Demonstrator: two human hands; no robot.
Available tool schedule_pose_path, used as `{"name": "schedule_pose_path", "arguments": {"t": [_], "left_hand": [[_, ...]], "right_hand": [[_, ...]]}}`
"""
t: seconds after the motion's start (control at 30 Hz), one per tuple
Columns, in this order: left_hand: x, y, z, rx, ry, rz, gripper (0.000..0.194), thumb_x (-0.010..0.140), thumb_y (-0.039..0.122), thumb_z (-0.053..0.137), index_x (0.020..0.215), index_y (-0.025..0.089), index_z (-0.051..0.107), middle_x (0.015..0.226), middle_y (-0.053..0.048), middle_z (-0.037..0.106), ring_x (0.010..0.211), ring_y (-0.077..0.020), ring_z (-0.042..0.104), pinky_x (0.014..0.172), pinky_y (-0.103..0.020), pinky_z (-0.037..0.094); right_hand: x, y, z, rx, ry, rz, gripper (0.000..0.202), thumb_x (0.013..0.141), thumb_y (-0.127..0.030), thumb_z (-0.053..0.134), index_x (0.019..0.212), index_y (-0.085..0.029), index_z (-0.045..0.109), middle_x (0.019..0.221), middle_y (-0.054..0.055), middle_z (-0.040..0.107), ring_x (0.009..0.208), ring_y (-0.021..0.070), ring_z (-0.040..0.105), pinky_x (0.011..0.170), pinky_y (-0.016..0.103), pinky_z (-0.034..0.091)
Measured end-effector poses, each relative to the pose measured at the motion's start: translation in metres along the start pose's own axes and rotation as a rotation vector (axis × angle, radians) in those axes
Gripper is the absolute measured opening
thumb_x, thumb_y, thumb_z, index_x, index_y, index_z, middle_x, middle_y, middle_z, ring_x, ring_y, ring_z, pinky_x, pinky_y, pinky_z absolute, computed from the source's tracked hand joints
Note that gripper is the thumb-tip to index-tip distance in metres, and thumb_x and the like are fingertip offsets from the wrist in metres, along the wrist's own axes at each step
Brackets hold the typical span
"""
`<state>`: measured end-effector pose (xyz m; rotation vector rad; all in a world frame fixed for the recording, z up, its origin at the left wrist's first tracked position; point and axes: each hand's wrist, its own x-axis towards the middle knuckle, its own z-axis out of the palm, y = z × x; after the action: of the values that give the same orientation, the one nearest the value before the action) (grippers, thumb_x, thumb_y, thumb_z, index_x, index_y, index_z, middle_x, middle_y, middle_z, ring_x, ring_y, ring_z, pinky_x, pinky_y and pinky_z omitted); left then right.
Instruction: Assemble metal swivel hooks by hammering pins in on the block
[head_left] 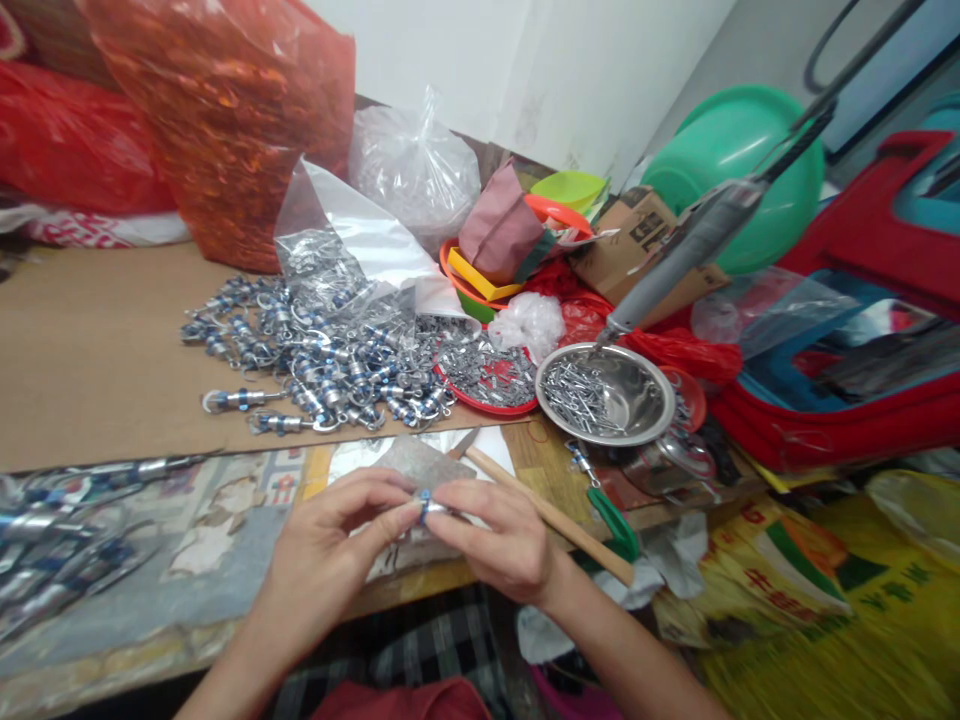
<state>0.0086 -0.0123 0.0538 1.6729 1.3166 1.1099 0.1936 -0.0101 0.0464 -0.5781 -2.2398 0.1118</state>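
Observation:
A small silver and blue metal part (429, 507) is pinched between my two hands above the table's front edge. My left hand (352, 525) grips its left end with thumb and fingers. From the right, my right hand (491, 530) has its fingers closed on the same part. Just behind them lies a grey metal block (420, 462). A hammer with a wooden handle (559, 520) rests beside my right hand. Beyond is a heap of similar silver and blue parts (330, 355) on brown cardboard (97, 350).
A steel bowl of metal pins (660, 405) and a red tray of small metal pieces (491, 405) stand behind the hammer. More assembled parts (60, 540) lie at the left. A green loop (615, 525) hangs near the edge. Red bags (247, 130) stand behind.

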Motion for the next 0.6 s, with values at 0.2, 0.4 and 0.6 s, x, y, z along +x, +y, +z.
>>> {"name": "schedule_pose_path", "arguments": {"t": [0.2, 0.4, 0.6], "left_hand": [[-0.001, 0.001, -0.005, 0.058, -0.050, 0.067, 0.012, 0.069, 0.032, 0.059, 0.066, 0.025, 0.068, 0.083, -0.002, 0.071, 0.079, -0.0192, 0.064, 0.077, -0.028, 0.047], [0.002, 0.005, -0.006, -0.071, -0.125, -0.005, 0.012, 0.071, 0.031, 0.057, 0.066, 0.025, 0.067, 0.071, 0.003, 0.070, 0.064, -0.0140, 0.062, 0.062, -0.021, 0.048], [0.003, 0.006, -0.004, -0.055, -0.111, -0.032, 0.014, 0.071, 0.031, 0.057, 0.063, 0.023, 0.065, 0.065, 0.003, 0.067, 0.059, -0.0124, 0.058, 0.058, -0.019, 0.046]], "right_hand": [[0.000, -0.005, 0.010, 0.117, 0.145, 0.241, 0.020, 0.076, -0.011, 0.055, 0.091, -0.020, 0.065, 0.087, 0.007, 0.066, 0.077, 0.0143, 0.062, 0.065, 0.023, 0.052], [0.011, -0.017, 0.011, 0.281, 0.244, 0.448, 0.014, 0.068, -0.012, 0.064, 0.079, -0.019, 0.069, 0.074, 0.006, 0.067, 0.067, 0.0142, 0.063, 0.062, 0.024, 0.052], [0.009, -0.023, 0.013, 0.242, 0.278, 0.510, 0.012, 0.067, -0.012, 0.067, 0.077, -0.018, 0.069, 0.072, 0.006, 0.067, 0.065, 0.0142, 0.062, 0.059, 0.023, 0.052]]}}
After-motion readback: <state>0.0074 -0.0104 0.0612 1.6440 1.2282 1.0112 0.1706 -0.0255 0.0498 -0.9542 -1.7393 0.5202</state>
